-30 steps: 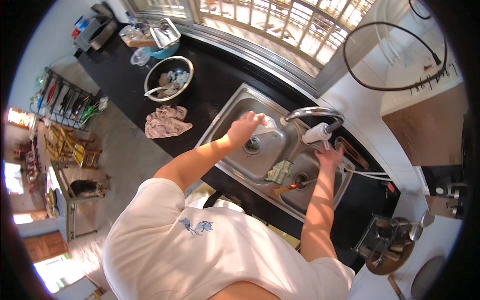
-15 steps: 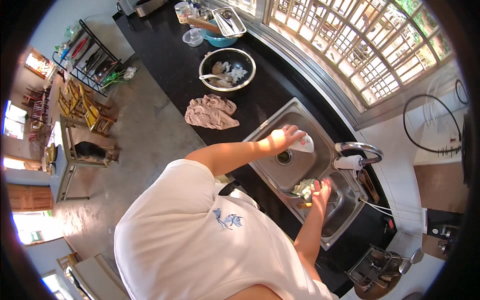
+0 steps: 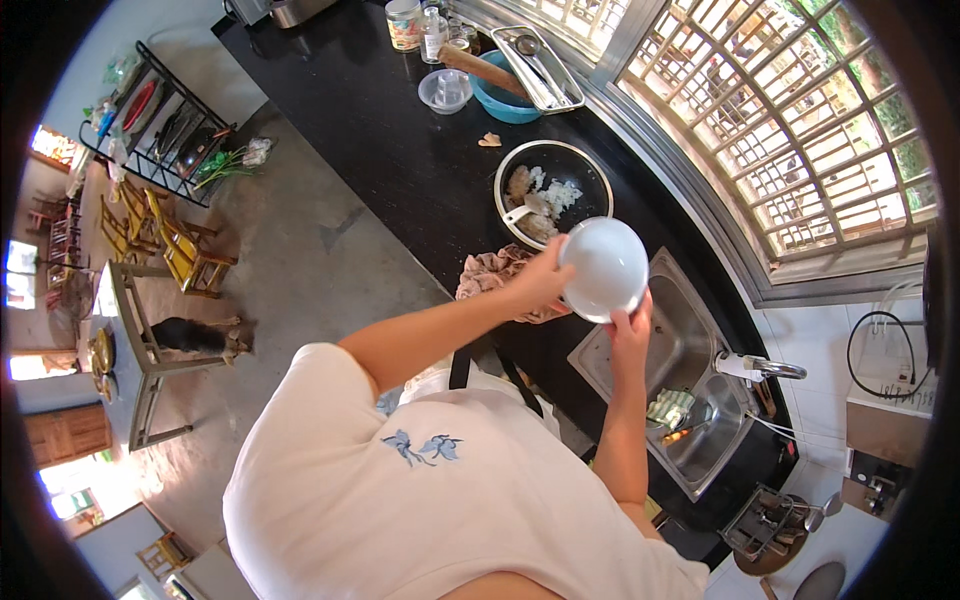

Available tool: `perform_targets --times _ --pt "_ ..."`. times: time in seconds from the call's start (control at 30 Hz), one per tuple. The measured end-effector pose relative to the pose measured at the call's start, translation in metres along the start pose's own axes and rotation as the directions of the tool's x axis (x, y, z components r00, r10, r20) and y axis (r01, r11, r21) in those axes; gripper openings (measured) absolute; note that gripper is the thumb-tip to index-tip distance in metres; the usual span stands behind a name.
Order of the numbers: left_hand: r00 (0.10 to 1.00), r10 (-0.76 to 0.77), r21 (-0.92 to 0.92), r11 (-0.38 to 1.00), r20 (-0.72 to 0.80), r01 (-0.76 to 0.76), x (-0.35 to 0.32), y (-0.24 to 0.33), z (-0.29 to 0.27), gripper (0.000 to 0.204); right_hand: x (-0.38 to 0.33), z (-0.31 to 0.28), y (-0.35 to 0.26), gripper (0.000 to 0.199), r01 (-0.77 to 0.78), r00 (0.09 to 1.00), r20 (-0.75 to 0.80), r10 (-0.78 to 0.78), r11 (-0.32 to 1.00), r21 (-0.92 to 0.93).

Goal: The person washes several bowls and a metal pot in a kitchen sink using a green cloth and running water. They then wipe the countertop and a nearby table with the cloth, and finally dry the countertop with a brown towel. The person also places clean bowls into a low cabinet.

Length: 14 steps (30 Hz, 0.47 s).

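Note:
A round white bowl (image 3: 603, 268) is held up over the black counter (image 3: 400, 160), at the left edge of the steel sink (image 3: 680, 355). My left hand (image 3: 540, 283) grips its left rim. My right hand (image 3: 630, 325) holds it from below on the sink side. The bowl's pale underside faces the camera. Just behind it sits a dark bowl (image 3: 552, 192) with food scraps and a white spoon. A crumpled pinkish cloth (image 3: 490, 275) lies on the counter under my left hand.
A tap (image 3: 757, 368) juts over the sink, which holds a green sponge (image 3: 668, 407) and utensils. Further back stand a blue bowl (image 3: 503, 98), a metal tray, a clear plastic cup (image 3: 445, 90) and jars. A barred window runs along the counter. A dish rack (image 3: 770, 520) is at right.
The view swung left along the counter. My hands left the sink basin and came up together holding the white bowl by the sink's left edge.

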<state>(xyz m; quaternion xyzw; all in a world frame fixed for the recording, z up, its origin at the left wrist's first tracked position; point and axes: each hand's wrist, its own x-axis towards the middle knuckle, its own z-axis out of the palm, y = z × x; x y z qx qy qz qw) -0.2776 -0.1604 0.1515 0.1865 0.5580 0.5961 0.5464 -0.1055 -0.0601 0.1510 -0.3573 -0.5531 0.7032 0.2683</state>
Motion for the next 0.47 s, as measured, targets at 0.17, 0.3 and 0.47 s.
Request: perform_targets --times 0.17,0.3,0.47 --pt "0.975 -0.061 0.076 0.994 -0.214 0.078 -0.034 0.02 -0.089 0.051 0.051 0.079 0.008 0.065 0.1 0.964 0.261 -0.052 0.98 -0.174" --pt "0.945 -0.02 0.037 0.999 -0.328 0.035 -0.062 0.023 -0.131 0.05 0.064 0.133 -0.003 0.057 -0.015 0.86 0.508 0.05 0.997 -0.073" --pt "0.824 -0.15 -0.051 0.988 -0.547 0.146 -0.061 -0.004 -0.199 0.051 0.118 0.125 0.037 0.05 -0.075 0.93 0.334 0.153 0.969 -0.236"
